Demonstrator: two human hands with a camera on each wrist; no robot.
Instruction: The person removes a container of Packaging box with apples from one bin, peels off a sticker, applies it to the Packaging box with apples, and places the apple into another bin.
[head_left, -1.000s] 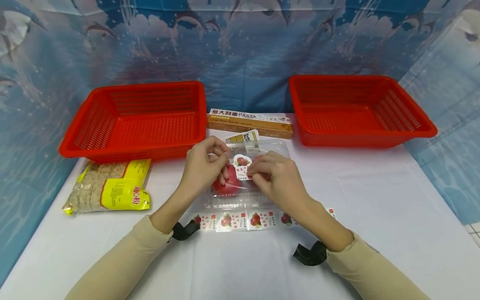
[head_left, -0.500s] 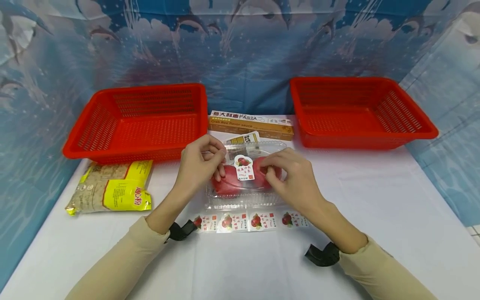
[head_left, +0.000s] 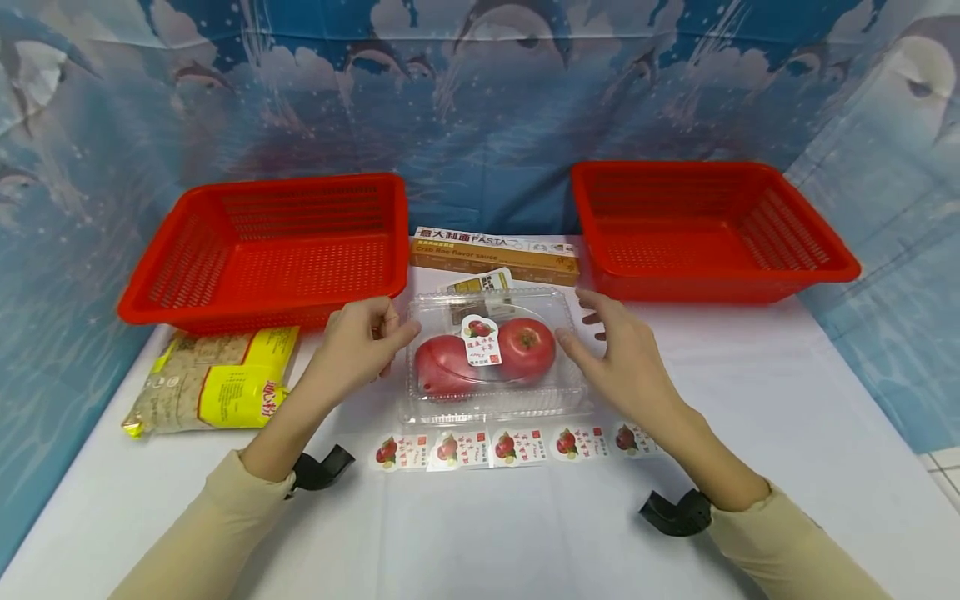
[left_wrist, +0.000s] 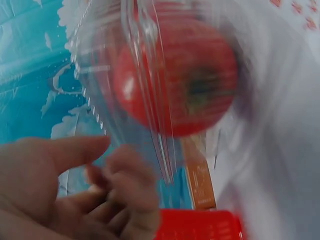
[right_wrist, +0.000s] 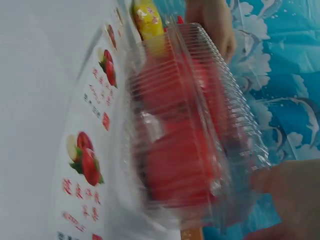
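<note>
— Clamshell [head_left: 491, 354]: where is it?
— On the white table [head_left: 750, 400], centre front, between both hands. It is clear plastic, lid down, with two tomatoes [head_left: 525, 347] inside and a sticker [head_left: 481, 340] on top.
— What are the hands doing?
— Left hand [head_left: 358, 346] is at the box's left edge, fingers relaxed, gripping nothing. Right hand [head_left: 622, 354] is beside the right edge, fingers spread, holding nothing.
— Anything nearby?
— A sticker strip [head_left: 510, 446] just in front; two red baskets [head_left: 277, 246] behind.

Both my hands apart, holding nothing.
My left hand [head_left: 358, 346] hovers with fingers loosely curled; my right hand [head_left: 626, 358] is spread, fingers straight, both beige-sleeved forearms angled inward.
</note>
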